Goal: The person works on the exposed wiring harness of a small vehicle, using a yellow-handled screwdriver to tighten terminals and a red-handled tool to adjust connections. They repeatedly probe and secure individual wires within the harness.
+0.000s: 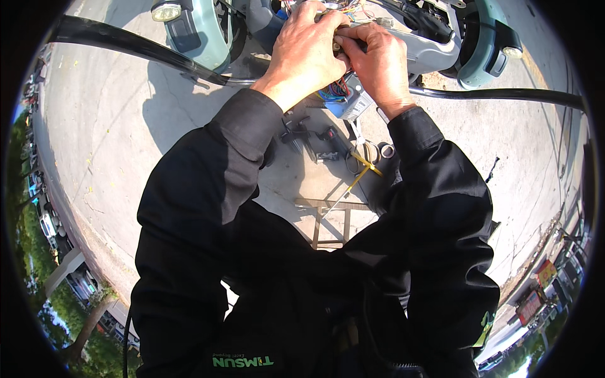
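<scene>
At the top centre of the frame, a bundle of coloured wires spills from the open body of a pale green scooter; red, blue and orange strands show, thin and tangled. The left hand curls closed over the bundle from the left, and the right hand pinches a small piece of it between thumb and fingertips, just beside the left. More wires hang below the wrists. Lower, at mid-frame, pliers, scissors and a yellow-handled screwdriver lie on the concrete ground.
</scene>
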{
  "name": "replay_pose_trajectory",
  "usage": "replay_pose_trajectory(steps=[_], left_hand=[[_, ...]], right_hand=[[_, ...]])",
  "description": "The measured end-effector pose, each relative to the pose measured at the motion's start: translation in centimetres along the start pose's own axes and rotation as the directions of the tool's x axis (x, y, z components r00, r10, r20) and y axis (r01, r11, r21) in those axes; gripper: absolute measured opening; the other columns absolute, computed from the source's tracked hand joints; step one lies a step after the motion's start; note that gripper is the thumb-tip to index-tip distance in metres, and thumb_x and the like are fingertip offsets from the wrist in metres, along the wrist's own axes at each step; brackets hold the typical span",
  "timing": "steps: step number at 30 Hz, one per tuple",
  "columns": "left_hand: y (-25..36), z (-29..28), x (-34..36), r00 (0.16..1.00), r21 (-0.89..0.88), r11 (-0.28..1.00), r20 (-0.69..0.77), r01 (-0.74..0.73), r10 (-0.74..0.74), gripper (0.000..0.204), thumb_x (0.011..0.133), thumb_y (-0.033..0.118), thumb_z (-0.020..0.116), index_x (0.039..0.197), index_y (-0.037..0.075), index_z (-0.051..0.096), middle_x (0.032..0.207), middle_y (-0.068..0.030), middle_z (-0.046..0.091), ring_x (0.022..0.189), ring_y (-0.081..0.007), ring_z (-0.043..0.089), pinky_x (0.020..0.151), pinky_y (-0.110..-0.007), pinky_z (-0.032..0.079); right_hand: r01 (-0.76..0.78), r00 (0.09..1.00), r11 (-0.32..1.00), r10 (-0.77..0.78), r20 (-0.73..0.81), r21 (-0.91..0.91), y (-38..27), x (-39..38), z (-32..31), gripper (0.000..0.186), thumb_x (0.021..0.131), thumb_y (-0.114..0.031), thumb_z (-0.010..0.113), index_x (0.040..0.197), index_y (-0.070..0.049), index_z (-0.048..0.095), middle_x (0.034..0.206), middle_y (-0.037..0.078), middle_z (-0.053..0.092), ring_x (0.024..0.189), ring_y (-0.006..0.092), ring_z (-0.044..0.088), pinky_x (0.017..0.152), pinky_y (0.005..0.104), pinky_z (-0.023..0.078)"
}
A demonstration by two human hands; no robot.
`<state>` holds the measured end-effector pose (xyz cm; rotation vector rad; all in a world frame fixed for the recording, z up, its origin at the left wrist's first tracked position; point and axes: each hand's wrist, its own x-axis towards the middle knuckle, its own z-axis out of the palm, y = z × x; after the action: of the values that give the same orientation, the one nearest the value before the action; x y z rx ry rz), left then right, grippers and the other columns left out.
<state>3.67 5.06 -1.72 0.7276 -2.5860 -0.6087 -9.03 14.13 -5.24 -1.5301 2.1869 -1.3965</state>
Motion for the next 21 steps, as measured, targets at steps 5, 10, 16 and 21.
replay_pose_trajectory(steps=[5, 10, 16, 21], left_hand=[[0.3, -0.3, 0.0, 0.999, -0.033, 0.999, 0.038, 0.035, -0.034, 0.072, 0.074, 0.010, 0.075, 0.144, 0.013, 0.056, 0.147, -0.0248, 0.048, 0.134, -0.0474, 0.050, 0.111, -0.050, 0.047], [-0.6, 0.5, 0.3, 0.999, 0.127, 0.991, -0.001, -0.045, 0.045, 0.050, 0.075, 0.020, 0.084, 0.122, 0.020, 0.066, 0.138, -0.0113, 0.054, 0.126, -0.0362, 0.060, 0.104, -0.046, 0.052], [-1.2, 1.2, 0.1, 0.999, 0.124, 0.992, 0.043, -0.004, -0.002, 0.052, 0.075, 0.019, 0.085, 0.123, 0.019, 0.065, 0.139, -0.0111, 0.052, 0.123, -0.0356, 0.062, 0.103, -0.046, 0.053], [-0.4, 0.5, 0.3, 0.999, 0.099, 0.995, 0.039, 0.028, -0.032, 0.050, 0.076, 0.013, 0.082, 0.122, 0.019, 0.064, 0.139, -0.0128, 0.048, 0.123, -0.0372, 0.060, 0.100, -0.046, 0.054]], right_hand=[[-0.199, 0.980, 0.978, 0.198, 0.028, 0.053, -1.1, 0.0, -0.3, 0.015, 0.090, -0.019, 0.077, 0.096, -0.006, 0.083, 0.087, 0.016, 0.078, 0.076, 0.0310, 0.077, 0.079, 0.0361, 0.061], [-0.045, 0.952, 0.983, -0.011, -0.306, -0.177, 2.7, -7.0, -3.1, 0.029, 0.101, -0.026, 0.070, 0.117, -0.002, 0.070, 0.095, 0.016, 0.072, 0.086, 0.0344, 0.071, 0.080, 0.0403, 0.057], [-0.937, -0.326, -0.350, 0.868, 0.375, -0.003, 12.7, -33.8, 3.5, 0.028, 0.102, -0.026, 0.061, 0.109, 0.001, 0.064, 0.088, 0.011, 0.068, 0.066, 0.0284, 0.073, 0.042, 0.0389, 0.046], [-0.942, -0.234, -0.316, 0.863, 0.448, 0.116, 19.4, -44.2, 10.3, 0.020, 0.093, -0.014, 0.069, 0.091, 0.006, 0.068, 0.080, 0.017, 0.072, 0.063, 0.0293, 0.076, 0.044, 0.0376, 0.054]])
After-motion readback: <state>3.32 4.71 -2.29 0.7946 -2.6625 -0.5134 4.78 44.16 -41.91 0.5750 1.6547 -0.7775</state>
